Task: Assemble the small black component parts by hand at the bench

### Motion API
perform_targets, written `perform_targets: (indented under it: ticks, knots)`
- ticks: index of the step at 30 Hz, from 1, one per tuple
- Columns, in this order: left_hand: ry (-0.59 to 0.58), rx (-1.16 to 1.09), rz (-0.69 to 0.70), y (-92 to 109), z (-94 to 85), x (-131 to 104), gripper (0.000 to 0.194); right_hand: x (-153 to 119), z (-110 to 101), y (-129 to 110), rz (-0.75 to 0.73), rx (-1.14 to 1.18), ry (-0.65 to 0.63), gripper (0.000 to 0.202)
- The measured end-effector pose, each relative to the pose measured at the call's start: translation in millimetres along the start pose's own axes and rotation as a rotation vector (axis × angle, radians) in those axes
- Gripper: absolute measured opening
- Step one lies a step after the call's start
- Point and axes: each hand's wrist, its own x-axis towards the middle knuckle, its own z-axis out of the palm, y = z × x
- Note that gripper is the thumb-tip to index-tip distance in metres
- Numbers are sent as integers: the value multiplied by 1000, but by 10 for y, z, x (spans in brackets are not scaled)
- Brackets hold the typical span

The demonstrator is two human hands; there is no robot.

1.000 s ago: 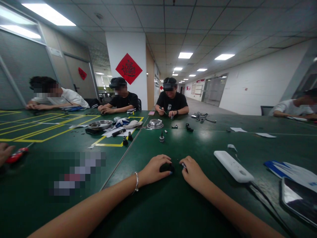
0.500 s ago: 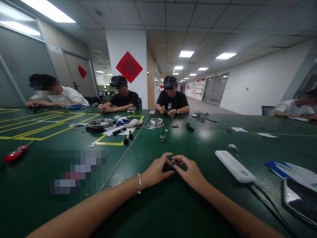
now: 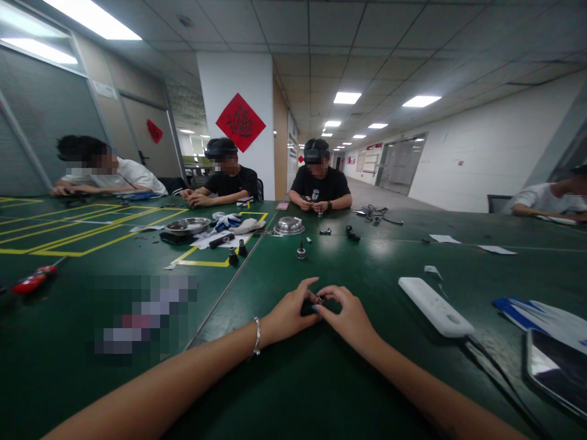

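My left hand (image 3: 290, 311), with a silver bangle at its wrist, and my right hand (image 3: 349, 313) meet low over the table in front of me. Between their fingertips is a small dark metallic cylindrical part (image 3: 321, 300), mostly covered by the fingers. The right thumb and fingers pinch it, and the left fingertips press in from the other side. Beyond the hands, a small round metal part with a dark upright stem (image 3: 301, 250) stands on the green table (image 3: 293, 391).
A white power strip (image 3: 435, 305) with a cable lies to my right, beside blue-white gloves (image 3: 545, 318) and a phone (image 3: 557, 373). At left is a red-handled screwdriver (image 3: 34, 281). Metal bowls (image 3: 288, 225) and black parts (image 3: 233, 256) stand farther back; several people sit around the table.
The small part has shifted slightly left and its rim is now more visible between the fingertips. Both hands stay together around it. The view has moved very little.
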Motion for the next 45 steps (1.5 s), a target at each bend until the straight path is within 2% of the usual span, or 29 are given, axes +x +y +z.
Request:
perform_targets:
  ticks: [5, 12, 20, 23, 25, 29, 33, 37, 41, 45]
  knots:
    - [-30, -38, 22, -11, 3, 9, 70, -9, 43, 18, 27, -82, 25, 20]
    - [-37, -27, 16, -27, 4, 10, 72, -48, 54, 12, -144, -96, -7, 25]
    - [-50, 13, 62, -17, -14, 4, 65, -19, 50, 77, -7, -54, -15, 13]
    - [-51, 29, 55, 19, -22, -6, 65, -27, 76, 133, 37, -28, 54, 31]
    - [-48, 14, 55, 45, -36, -13, 67, -37, 69, 144, 26, -26, 89, 37]
    - [-20, -93, 72, 66, -86, -8, 73, -71, 18, 97, -57, -10, 90, 28]
    - [-17, -155, 75, 37, -107, 38, 63, -112, 14, 66, -40, 163, 160, 31]
    - [-76, -97, 102, 46, -114, 83, 30, -130, 42, 76, -12, 215, 220, 32]
    - [-213, -16, 93, 110, -294, 93, 26, -133, 37, 67, 13, 222, 244, 35]
    - [-388, 53, -36, 86, -713, 83, 22, -152, 17, 62, 15, 243, 228, 37]
